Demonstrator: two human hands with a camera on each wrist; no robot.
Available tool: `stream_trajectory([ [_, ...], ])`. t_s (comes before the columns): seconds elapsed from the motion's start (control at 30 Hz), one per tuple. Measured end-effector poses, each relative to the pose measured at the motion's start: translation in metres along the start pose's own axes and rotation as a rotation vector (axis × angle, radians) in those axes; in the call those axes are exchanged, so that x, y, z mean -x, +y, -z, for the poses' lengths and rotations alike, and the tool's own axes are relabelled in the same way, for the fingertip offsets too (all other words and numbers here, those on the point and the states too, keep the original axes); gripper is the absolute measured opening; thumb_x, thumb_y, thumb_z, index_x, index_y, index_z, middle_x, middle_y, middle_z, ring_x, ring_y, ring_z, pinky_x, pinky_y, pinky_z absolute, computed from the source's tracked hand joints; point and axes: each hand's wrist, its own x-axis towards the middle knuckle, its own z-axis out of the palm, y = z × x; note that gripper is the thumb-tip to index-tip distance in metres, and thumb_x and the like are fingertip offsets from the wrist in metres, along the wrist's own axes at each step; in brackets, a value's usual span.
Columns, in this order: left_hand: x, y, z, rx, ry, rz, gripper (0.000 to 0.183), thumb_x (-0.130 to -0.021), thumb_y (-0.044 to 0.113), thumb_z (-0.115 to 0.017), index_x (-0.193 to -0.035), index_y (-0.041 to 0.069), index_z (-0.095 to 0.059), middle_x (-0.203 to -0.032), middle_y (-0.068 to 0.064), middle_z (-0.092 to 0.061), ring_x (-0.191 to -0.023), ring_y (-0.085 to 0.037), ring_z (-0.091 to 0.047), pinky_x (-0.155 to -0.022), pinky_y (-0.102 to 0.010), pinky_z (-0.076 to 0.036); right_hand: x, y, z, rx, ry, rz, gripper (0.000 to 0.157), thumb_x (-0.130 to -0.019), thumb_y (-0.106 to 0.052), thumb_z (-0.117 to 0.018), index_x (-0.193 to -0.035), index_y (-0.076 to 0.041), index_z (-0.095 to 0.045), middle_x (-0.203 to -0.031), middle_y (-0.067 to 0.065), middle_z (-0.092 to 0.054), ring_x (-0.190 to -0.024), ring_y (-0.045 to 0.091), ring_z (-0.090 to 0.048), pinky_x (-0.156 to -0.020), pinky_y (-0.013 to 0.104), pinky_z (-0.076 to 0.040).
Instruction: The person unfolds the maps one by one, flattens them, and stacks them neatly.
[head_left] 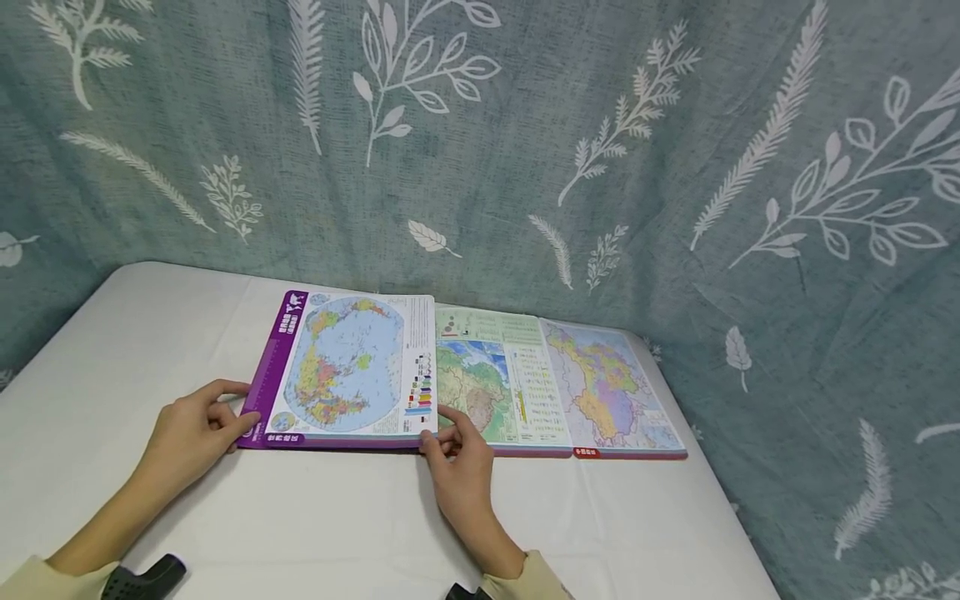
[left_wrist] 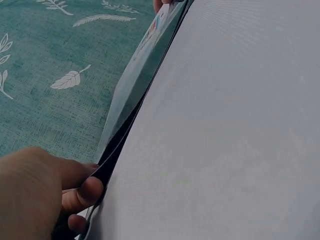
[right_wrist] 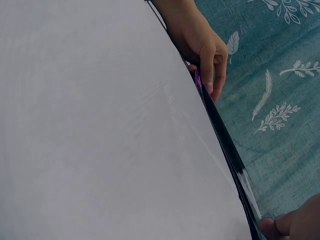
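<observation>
A world map (head_left: 352, 367) with a purple strip down its left side lies on the white table. My left hand (head_left: 191, 425) pinches its lower left edge between thumb and fingers, also seen in the left wrist view, where the fingers (left_wrist: 90, 192) grip the thin dark edge. At the lower right corner, my right hand (head_left: 461, 467) holds the map with thumb in front and fingers over the edge. To the right, a green relief map (head_left: 476, 387) and a pastel-coloured map (head_left: 600, 383) lie side by side, the relief map partly covered by the world map.
The white tabletop (head_left: 322, 517) spreads in front of and left of the maps. Behind it hangs a teal curtain (head_left: 480, 192) with white leaf prints, close to the table's back edge. Dark wrist devices (head_left: 146, 579) sit at the cuffs.
</observation>
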Motion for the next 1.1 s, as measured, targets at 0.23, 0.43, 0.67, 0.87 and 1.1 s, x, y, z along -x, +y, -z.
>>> stream_trajectory([
  [0.23, 0.000, 0.002, 0.001, 0.005, -0.020, 0.014, 0.041, -0.094, 0.017, -0.080, -0.127, -0.001, -0.066, -0.055, 0.011, -0.059, -0.050, -0.005, -0.049, -0.064, -0.026, -0.034, -0.001, 0.002, 0.004, 0.026, -0.001, -0.032, 0.034, -0.095, -0.007, -0.077, -0.129, -0.006, -0.070, -0.074, -0.002, -0.073, -0.068, 0.009, -0.069, -0.067, 0.021, -0.053],
  [0.43, -0.001, 0.005, 0.001, 0.006, -0.023, 0.031, 0.041, -0.094, 0.015, -0.080, -0.128, -0.002, -0.065, -0.056, 0.010, -0.060, -0.050, -0.007, -0.050, -0.065, -0.027, -0.035, -0.006, 0.008, 0.016, 0.038, 0.030, -0.056, 0.033, -0.096, -0.005, -0.076, -0.128, -0.006, -0.070, -0.074, -0.001, -0.071, -0.065, 0.009, -0.064, -0.063, 0.020, -0.049],
  [0.67, 0.000, 0.005, 0.002, -0.001, -0.028, 0.057, 0.041, -0.094, 0.014, -0.079, -0.129, -0.003, -0.064, -0.056, 0.008, -0.060, -0.052, -0.009, -0.051, -0.067, -0.029, -0.035, -0.011, 0.020, 0.033, 0.093, 0.064, -0.073, 0.031, -0.096, -0.005, -0.076, -0.126, -0.006, -0.071, -0.074, -0.003, -0.068, -0.062, 0.007, -0.056, -0.059, 0.019, -0.044],
  [0.87, 0.001, 0.004, 0.001, -0.005, -0.027, 0.071, 0.042, -0.094, 0.014, -0.079, -0.130, -0.002, -0.064, -0.056, 0.008, -0.060, -0.053, -0.010, -0.051, -0.067, -0.028, -0.035, -0.014, 0.025, 0.041, 0.130, 0.063, -0.066, 0.032, -0.095, -0.007, -0.078, -0.126, -0.006, -0.072, -0.074, -0.003, -0.069, -0.063, 0.006, -0.057, -0.060, 0.020, -0.046],
  [1.1, 0.001, 0.005, 0.000, -0.005, -0.026, 0.067, 0.043, -0.093, 0.013, -0.080, -0.129, -0.004, -0.064, -0.056, 0.008, -0.059, -0.054, -0.011, -0.052, -0.065, -0.028, -0.036, -0.015, 0.032, 0.051, 0.129, 0.058, -0.078, 0.030, -0.095, -0.007, -0.077, -0.125, -0.006, -0.072, -0.073, -0.003, -0.069, -0.063, 0.007, -0.056, -0.060, 0.020, -0.044],
])
